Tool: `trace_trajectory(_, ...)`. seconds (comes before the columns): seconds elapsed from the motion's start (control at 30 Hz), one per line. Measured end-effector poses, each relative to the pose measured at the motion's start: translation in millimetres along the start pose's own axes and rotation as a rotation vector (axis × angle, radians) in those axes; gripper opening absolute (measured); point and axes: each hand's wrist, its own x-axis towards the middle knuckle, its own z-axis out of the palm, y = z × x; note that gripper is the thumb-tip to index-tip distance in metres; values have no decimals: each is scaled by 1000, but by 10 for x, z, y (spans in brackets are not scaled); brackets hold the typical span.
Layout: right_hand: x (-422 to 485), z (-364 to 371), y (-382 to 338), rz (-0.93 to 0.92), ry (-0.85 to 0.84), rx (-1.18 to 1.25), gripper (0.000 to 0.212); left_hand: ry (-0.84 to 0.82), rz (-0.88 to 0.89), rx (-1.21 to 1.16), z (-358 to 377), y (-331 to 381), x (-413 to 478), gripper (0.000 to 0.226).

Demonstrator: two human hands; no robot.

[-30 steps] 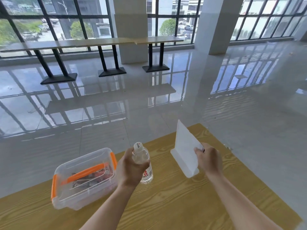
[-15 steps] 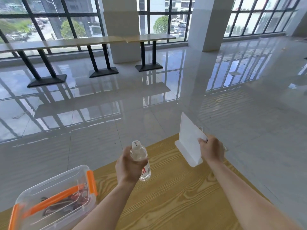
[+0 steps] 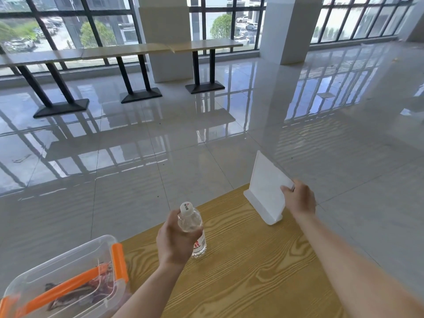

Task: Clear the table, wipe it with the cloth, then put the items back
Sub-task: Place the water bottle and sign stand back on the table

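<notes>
Wooden table [image 3: 241, 283], grain pattern, our landmark; its near and left parts are running out of frame.

Water bottle [image 3: 192, 228], clear, white cap, red label: standing upright near the table's middle, our left hand [image 3: 175, 242] wrapping around its body from the near side. The hand is covering most of the label, so we are not reading the print.

Sign holder [image 3: 266, 191], white, upright on a flat base: sitting at the table's far right corner. Our right hand [image 3: 300, 199] is gripping its right edge, fingers curling over the front face.

Storage box [image 3: 68, 278], clear plastic with orange clips and an orange handle on the lid: resting at the table's left side, well apart from the bottle, its lower left corner cut off. Dark contents are showing through the lid, too blurred to identify.

Beyond the table's far edge: glossy tiled floor [image 3: 160, 157], long counter tables [image 3: 128, 50] on black pedestal legs, white columns [image 3: 289, 28], windows behind
</notes>
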Motion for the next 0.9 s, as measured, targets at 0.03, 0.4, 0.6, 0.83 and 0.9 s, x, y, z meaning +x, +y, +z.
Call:
trace_trajectory(0.03, 19, 3, 9, -1, 0, 0, 20, -2, 8, 3, 0, -11, 5, 51)
trace_trajectory(0.4, 82, 16, 4, 29, -46, 75, 35, -32, 88, 18, 69, -79, -38, 54)
trace_trajectory(0.6, -195, -158, -14, 53, 53, 225, 64, -59, 90, -14, 79, -82, -90, 55)
trace_trajectory(0.83, -1224, 218, -147, -123, 32, 327, 33, -135, 3, -103, 69, -148, -94, 65)
trace_trajectory(0.9, -1434, 565, -208, -101, -439, 327, 60, -137, -15, -96, 69, -134, -77, 65)
